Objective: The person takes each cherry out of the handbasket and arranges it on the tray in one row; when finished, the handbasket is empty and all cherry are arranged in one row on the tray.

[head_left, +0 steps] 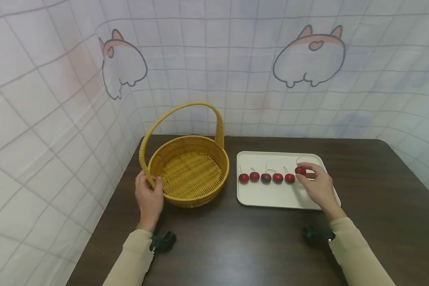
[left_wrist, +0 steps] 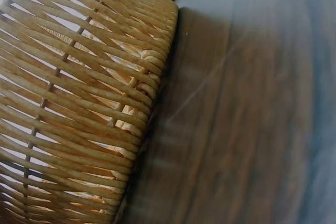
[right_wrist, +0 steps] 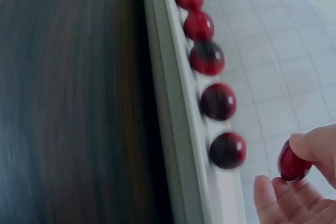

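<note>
Over the right part of a white tray [head_left: 271,198], my right hand [head_left: 318,184] pinches a red cherry [head_left: 300,170] between thumb and fingers; its thin stem points up. In the right wrist view that cherry [right_wrist: 293,162] sits under the thumb, apart from the others. Several more cherries [head_left: 277,177] lie in a row across the tray, stems upward. My left hand [head_left: 149,196] grips the near left rim of a yellow woven basket [head_left: 193,203] at the foot of its tall handle. Only the basket's woven side [left_wrist: 79,103] shows in the left wrist view, the hand being hidden there.
Basket and tray stand side by side on a dark wooden table [head_left: 228,246], the basket on the left. A white grid-patterned cloth [head_left: 214,71] with cartoon animals hangs behind the table and along its left side. Dark wrist devices [head_left: 163,242] are strapped at both sleeves.
</note>
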Demonstrator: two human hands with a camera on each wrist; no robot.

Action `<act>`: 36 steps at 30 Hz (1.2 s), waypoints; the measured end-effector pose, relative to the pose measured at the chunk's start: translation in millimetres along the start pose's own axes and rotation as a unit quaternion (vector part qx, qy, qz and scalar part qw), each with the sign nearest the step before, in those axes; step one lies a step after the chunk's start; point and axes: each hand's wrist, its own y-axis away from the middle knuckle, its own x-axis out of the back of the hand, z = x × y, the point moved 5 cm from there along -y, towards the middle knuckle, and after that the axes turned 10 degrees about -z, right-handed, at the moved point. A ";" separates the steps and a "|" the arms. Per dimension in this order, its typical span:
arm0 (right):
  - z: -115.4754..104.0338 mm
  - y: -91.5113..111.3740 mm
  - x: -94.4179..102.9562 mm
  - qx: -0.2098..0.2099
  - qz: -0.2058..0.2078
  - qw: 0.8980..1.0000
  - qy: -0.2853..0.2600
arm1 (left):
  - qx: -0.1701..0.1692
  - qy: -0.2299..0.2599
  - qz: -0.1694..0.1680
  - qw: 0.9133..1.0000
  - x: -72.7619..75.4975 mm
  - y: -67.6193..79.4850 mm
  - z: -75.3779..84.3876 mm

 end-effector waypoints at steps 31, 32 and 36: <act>33.7 -7.5 -11.4 -0.070 -0.082 0.991 0.075 | -0.027 0.071 0.043 0.996 18.2 2.2 52.8; 33.3 -7.5 -11.5 -0.071 -0.086 0.991 0.075 | -0.052 0.077 0.064 0.994 19.7 2.5 57.0; 31.1 -8.3 -6.4 -0.064 -0.096 0.990 0.081 | -0.185 0.074 0.125 0.972 20.0 4.7 77.9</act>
